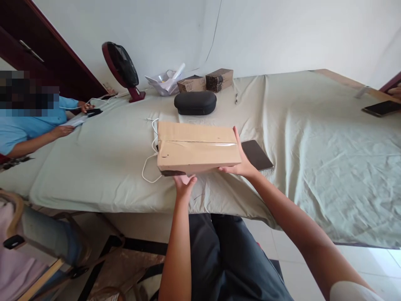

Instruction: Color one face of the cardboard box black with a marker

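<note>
A brown cardboard box (197,152), with clear tape along its top seam, is held above the cloth-covered table (103,167). My right hand (241,161) grips its right end, thumb along the near lower edge and fingers up the side. Under the box's near left part is my left hand (184,184), its thumb showing and its other fingers hidden beneath. A white cable (144,169) lies on the cloth left of the box, partly behind it. Beside my right hand rests a dark flat tablet-like device (257,154).
Behind the box sit a black zip case (195,103), two small cardboard boxes (219,79), a clear plastic bag (166,83) and a fan (122,67). A pen (236,99) lies nearby. At left sits a person in blue (28,129); a phone (380,108) lies far right.
</note>
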A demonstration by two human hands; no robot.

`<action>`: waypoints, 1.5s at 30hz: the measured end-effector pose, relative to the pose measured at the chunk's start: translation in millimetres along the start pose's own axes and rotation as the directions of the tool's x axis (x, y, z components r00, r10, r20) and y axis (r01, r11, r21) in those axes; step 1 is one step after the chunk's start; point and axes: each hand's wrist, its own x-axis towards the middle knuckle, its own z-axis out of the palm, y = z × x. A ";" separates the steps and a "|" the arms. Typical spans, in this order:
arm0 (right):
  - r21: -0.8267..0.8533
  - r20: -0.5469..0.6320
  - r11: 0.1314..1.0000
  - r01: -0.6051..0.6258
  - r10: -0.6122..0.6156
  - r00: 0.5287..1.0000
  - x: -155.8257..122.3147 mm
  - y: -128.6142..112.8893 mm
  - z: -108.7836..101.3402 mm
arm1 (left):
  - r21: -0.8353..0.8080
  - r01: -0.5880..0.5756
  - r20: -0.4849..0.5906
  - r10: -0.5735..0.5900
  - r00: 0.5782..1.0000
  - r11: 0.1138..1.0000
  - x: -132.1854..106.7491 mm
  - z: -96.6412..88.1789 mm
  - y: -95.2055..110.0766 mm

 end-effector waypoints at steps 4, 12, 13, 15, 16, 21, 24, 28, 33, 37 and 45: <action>-0.128 -0.039 0.991 0.038 -0.044 0.998 -8.0 8.9 -15.6 | 0.104 -0.206 -0.178 0.222 0.959 0.973 4.5 -2.7 14.0; -0.365 0.016 0.929 0.054 -0.052 0.999 -13.8 11.7 -27.1 | 0.274 -0.096 -0.257 0.169 0.952 0.957 -0.8 -4.7 13.3; -0.392 0.016 0.918 0.051 -0.049 0.999 -12.9 12.2 -26.0 | 0.268 -0.088 -0.240 0.155 0.958 0.959 -0.8 -6.2 13.3; -0.444 0.017 0.895 0.041 -0.037 0.999 -11.1 13.6 -22.7 | 0.224 -0.092 -0.155 0.129 0.979 0.970 -0.9 -8.7 16.7; -0.461 0.022 0.886 0.040 -0.034 0.999 -10.4 14.3 -20.7 | 0.188 -0.094 -0.098 0.114 0.989 0.978 -1.1 -9.5 20.3; -0.436 0.011 0.898 0.057 -0.058 0.998 -13.1 15.8 -12.5 | 0.110 -0.028 0.014 0.027 1.000 0.994 -0.7 -7.5 47.4; -0.370 -0.068 0.928 0.033 -0.062 0.996 -16.4 12.7 -9.6 | 0.142 -0.098 -0.039 0.105 0.994 0.985 1.6 -6.8 59.2; -0.208 -0.132 0.978 -0.030 0.002 0.991 -15.2 -0.4 -2.8 | 0.116 -0.155 -0.046 0.161 0.986 0.981 2.6 -8.2 68.4; -0.051 -0.064 0.988 -0.142 0.139 0.988 -10.6 -15.8 8.6 | 0.064 -0.125 -0.010 0.126 0.992 0.990 -0.4 -7.6 68.2; -0.039 -0.046 0.988 -0.151 0.149 0.988 -13.6 -10.6 7.9 | 0.086 -0.096 -0.029 0.099 0.995 0.992 0.8 -15.2 59.3; -0.413 0.044 0.898 0.151 -0.146 0.988 -11.4 10.0 -22.9 | 0.066 0.069 0.136 -0.077 0.988 0.995 -1.3 -51.1 91.7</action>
